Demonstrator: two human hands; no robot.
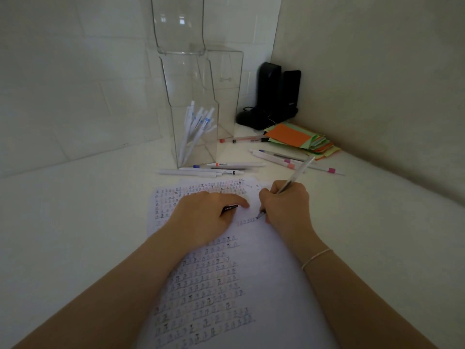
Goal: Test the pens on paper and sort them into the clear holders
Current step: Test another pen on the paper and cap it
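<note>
A sheet of paper [264, 260] covered with rows of small test marks lies on the white desk. My right hand [285, 205] grips a clear pen [299, 172], its tip touching the paper. My left hand [203, 215] rests on the paper and holds a small black pen cap [230, 207] under its fingers. A tall clear holder [193, 137] behind the paper contains several white pens [195, 129]. A second clear holder [224, 91] stands behind it. Loose white pens [211, 168] lie in front of the holder, and more pens [297, 161] lie to the right.
A stack of orange and green paper notes [302, 141] lies at the back right. Two pens [242, 139] lie beside it. Black devices with a cable [274, 96] stand in the corner. Walls close in behind and on the right.
</note>
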